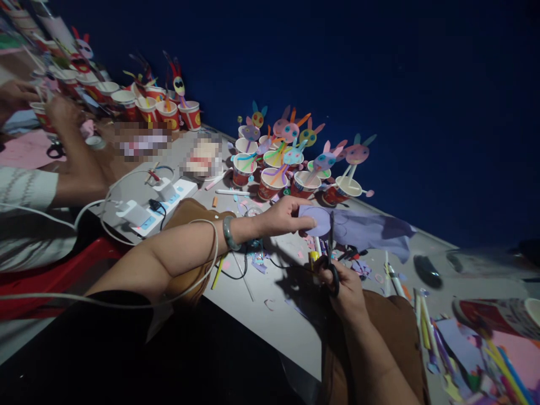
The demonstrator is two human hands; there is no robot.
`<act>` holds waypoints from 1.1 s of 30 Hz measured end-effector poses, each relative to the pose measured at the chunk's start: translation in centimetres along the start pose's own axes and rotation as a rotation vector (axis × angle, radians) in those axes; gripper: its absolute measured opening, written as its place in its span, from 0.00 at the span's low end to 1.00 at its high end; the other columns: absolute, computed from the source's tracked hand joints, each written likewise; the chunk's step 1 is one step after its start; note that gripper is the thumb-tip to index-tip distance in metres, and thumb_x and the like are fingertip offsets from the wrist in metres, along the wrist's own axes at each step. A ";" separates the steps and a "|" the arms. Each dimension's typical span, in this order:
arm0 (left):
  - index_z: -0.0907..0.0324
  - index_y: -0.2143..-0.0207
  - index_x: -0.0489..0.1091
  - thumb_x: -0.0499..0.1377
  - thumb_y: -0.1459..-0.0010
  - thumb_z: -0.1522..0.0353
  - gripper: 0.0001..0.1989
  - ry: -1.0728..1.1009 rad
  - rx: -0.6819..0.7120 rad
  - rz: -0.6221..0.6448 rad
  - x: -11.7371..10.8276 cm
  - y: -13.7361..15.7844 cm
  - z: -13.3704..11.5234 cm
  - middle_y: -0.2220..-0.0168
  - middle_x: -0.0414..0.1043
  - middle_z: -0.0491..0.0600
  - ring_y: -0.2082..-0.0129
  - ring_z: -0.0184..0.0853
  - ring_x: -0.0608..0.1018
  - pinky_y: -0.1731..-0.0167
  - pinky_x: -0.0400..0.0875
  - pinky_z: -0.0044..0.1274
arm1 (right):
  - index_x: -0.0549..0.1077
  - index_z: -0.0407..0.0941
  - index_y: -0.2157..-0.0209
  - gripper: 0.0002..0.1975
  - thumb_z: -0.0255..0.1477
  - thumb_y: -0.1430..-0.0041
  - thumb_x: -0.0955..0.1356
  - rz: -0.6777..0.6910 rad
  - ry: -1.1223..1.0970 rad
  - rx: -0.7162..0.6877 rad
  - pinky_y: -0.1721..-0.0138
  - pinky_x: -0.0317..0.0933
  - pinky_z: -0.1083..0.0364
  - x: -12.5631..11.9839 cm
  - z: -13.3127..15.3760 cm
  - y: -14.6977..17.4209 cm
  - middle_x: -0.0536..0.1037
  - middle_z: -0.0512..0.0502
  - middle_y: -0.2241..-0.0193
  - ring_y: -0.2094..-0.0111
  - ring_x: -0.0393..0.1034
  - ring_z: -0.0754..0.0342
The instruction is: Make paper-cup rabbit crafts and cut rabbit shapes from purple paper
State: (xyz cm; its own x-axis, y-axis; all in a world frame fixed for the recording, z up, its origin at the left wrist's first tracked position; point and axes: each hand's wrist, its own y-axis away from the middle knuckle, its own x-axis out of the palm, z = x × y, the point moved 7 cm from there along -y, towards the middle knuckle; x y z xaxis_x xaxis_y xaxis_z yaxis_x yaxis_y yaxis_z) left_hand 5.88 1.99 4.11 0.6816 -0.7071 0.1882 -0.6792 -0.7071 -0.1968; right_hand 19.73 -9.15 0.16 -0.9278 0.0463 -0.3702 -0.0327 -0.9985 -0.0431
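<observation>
Between thumb and fingers, my left hand [291, 216] pinches the left end of a purple sheet of paper [371, 229]. A round outline shows on the sheet beside my thumb, and the rest of the paper stretches away to the right. My right hand [342, 284] is closed around the dark handles of a pair of scissors [331, 239]. Their blades point up and cross the paper at the right side of the round shape. Small purple and pink paper scraps [259, 261] lie on the table below my hands.
Behind my hands stand several red paper cups [273, 184] holding paper animal figures. A white power strip [166, 208] with plugs and cables is at left. Another person's arm [76, 146] works at far left. A dark computer mouse [427, 271] and paper strips [455, 360] lie at right.
</observation>
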 end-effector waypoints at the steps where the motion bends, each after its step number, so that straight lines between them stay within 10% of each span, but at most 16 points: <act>1: 0.64 0.72 0.67 0.66 0.53 0.60 0.17 -0.001 -0.004 0.002 0.0 0.0 0.0 0.80 0.69 0.43 0.82 0.24 0.72 0.83 0.62 0.16 | 0.67 0.44 0.81 0.23 0.49 0.49 0.70 0.005 -0.001 -0.004 0.79 0.51 0.57 0.0 0.0 0.0 0.62 0.52 0.83 0.80 0.54 0.58; 33: 0.65 0.73 0.69 0.67 0.54 0.59 0.18 0.005 0.005 0.000 -0.1 0.0 -0.1 0.80 0.70 0.44 0.82 0.24 0.72 0.82 0.63 0.16 | 0.65 0.45 0.82 0.25 0.52 0.48 0.68 0.001 0.035 -0.040 0.77 0.51 0.57 0.0 0.2 0.0 0.62 0.52 0.82 0.79 0.54 0.58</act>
State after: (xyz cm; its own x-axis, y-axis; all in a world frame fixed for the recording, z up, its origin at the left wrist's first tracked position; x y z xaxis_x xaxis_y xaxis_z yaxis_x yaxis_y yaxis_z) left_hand 5.81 2.07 4.21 0.6801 -0.7071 0.1935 -0.6779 -0.7071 -0.2011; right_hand 19.66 -9.16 0.32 -0.9140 0.0467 -0.4029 -0.0159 -0.9967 -0.0795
